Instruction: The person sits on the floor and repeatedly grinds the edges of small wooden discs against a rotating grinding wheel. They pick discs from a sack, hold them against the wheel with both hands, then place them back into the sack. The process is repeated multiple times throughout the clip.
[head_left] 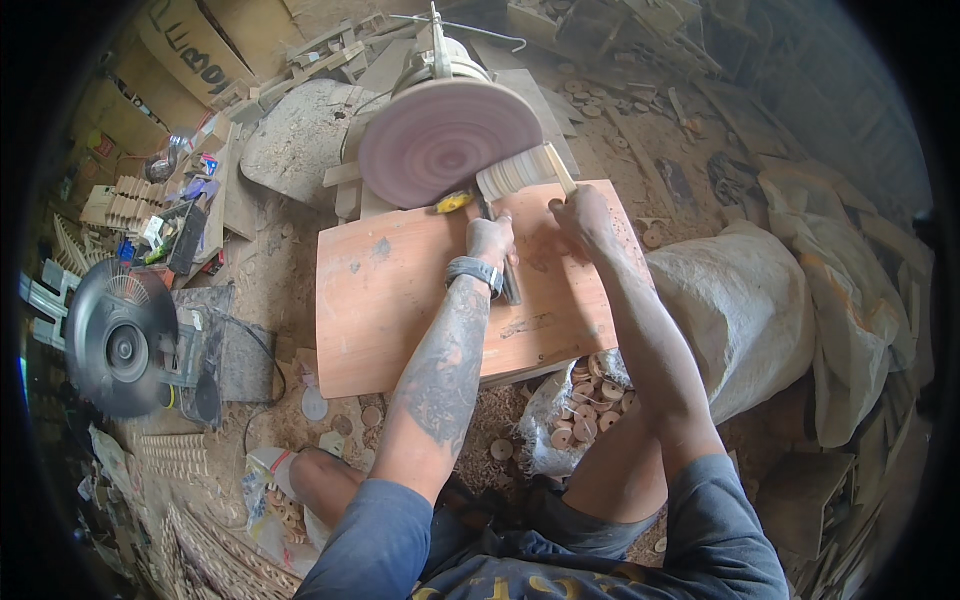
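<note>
A large reddish sanding disc point(450, 145) faces me behind a slanted wooden board point(385, 310). Against the disc's lower right edge lies a roll-shaped stack of pale round wooden pieces point(512, 174). My left hand point(489, 240), with a watch on its wrist, is closed around a dark metal bar point(512, 288) at the near end of the stack. My right hand point(582, 220) grips a pale wooden strip point(560, 170) that stands along the stack's right end. A small yellow and black object point(454, 203) lies beside the disc, left of my left hand.
A grey circular-blade machine point(122, 335) stands at the left, with a cable on the floor. Wooden discs fill an open sack point(545, 435) below the board. Large white sacks point(740, 300) stand at the right. Wood scraps and a cluttered shelf point(165, 225) lie around.
</note>
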